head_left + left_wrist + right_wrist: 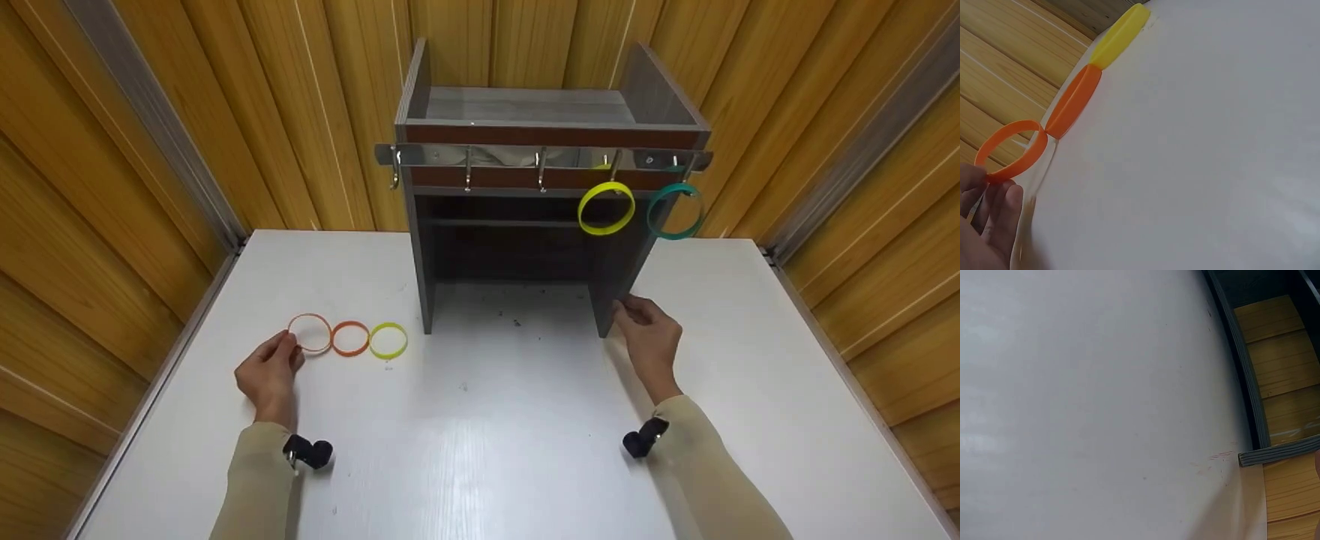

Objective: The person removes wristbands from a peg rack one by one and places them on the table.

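My left hand [268, 369] pinches an orange silicone wristband [1022, 165] at its near edge, tilted up off the white table in the left wrist view. A second orange wristband [1077, 104] lies beside it, and a yellow one [1120, 36] lies beyond in the same row. At the foot of a grey shelf unit's right side panel [616, 277], my right hand [651, 341] grips the front edge between thumb and fingers. Only a sliver of that hand enters the right wrist view. A yellow wristband [604, 231] and a teal wristband [675, 237] hang from hooks above.
A metal hook rail [504, 156] with several hooks runs across the front of the shelf unit. The unit stands at the back of the white table [465, 435]. Wood-patterned walls [360, 112] enclose the table at the back and both sides.
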The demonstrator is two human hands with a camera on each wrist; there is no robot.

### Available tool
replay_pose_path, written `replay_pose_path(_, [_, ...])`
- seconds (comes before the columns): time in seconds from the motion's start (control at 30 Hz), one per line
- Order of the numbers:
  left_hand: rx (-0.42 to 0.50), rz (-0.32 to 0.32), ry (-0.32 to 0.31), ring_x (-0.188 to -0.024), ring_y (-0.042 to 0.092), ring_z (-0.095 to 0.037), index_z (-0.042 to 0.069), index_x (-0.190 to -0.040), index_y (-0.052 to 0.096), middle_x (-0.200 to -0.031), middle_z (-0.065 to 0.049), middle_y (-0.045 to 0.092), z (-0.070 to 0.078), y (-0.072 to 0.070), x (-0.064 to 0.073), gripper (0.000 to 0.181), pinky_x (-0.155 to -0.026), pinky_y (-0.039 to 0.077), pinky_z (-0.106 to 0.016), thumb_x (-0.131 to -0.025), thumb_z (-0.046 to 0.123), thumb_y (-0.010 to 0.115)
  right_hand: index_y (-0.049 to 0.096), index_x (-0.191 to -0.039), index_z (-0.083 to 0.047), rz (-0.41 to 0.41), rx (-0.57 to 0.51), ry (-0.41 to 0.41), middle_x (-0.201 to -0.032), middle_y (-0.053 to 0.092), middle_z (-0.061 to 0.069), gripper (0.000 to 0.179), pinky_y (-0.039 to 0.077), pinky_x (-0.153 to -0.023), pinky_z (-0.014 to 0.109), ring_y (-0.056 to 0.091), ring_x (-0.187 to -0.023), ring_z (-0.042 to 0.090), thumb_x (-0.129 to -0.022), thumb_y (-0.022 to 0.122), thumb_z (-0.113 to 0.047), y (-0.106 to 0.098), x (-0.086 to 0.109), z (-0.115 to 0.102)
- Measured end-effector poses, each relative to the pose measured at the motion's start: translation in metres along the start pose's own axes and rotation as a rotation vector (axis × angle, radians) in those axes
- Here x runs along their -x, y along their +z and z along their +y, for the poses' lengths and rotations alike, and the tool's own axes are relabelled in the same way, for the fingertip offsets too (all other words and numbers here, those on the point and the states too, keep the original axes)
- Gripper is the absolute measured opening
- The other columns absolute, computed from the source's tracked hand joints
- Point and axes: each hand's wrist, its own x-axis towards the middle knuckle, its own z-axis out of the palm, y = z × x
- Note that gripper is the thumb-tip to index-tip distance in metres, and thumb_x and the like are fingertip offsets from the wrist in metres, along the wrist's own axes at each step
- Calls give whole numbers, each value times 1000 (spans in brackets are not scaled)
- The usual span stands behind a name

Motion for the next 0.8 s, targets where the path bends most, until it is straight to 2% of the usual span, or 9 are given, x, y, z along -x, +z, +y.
replay_pose_path(0.13, [-17,11,29,-89,74,-11,-7,-130,71,-97,2,74,-3,-1,-1,33,-83,62,-24,-100,5,75,78,-111,2,11,6,11,-106,78,19,17,58,-75,15,73,-85,2,-97,78,-8,0,-6,15])
replay_pose_path(0.3, [-56,15,36,-87,74,-9,-8,-128,72,-94,3,73,-4,-4,-1,30,-82,62,-24,-100,3,73,80,-108,1,14,-5,2,-102,79,17,19,58,-73,16,74,-84,7,-96,81,-14,0,-7,18])
replay_pose_path(0.37, [-81,15,41,-87,74,-9,-7,-128,72,-97,-1,73,-3,-5,-1,30,-82,62,-24,-100,4,73,80,-108,1,13,-8,0,-102,79,16,19,58,-72,16,74,-84,6,-96,81,-14,0,-7,18])
replay_pose_path(0.47, [-114,17,44,-88,74,-9,-6,-129,72,-105,-8,74,-3,-6,-1,30,-81,62,-23,-100,5,72,78,-108,5,14,-3,2,-102,78,20,17,57,-72,15,73,-82,5,-96,79,-7,1,-2,3])
replay_pose_path(0.57, [-133,19,50,-87,74,-9,-7,-128,72,-109,-11,73,-3,-7,0,30,-79,62,-22,-101,5,72,78,-110,6,18,2,10,-103,78,21,17,56,-71,14,72,-81,3,-97,78,-4,2,-1,2])
replay_pose_path(0.7, [-144,13,61,-83,74,-9,-8,-125,73,-99,-5,75,-2,-6,0,29,-77,62,-22,-100,5,74,79,-109,3,18,-1,-1,-105,78,18,18,57,-72,15,73,-84,4,-97,80,-9,1,-6,17])
replay_pose_path(0.8, [-167,6,77,-78,74,-10,-9,-122,74,-92,-2,75,-2,-5,0,28,-74,62,-21,-98,5,76,79,-108,2,14,-3,-23,-106,78,16,17,57,-74,15,73,-87,5,-96,80,-11,1,-7,21])
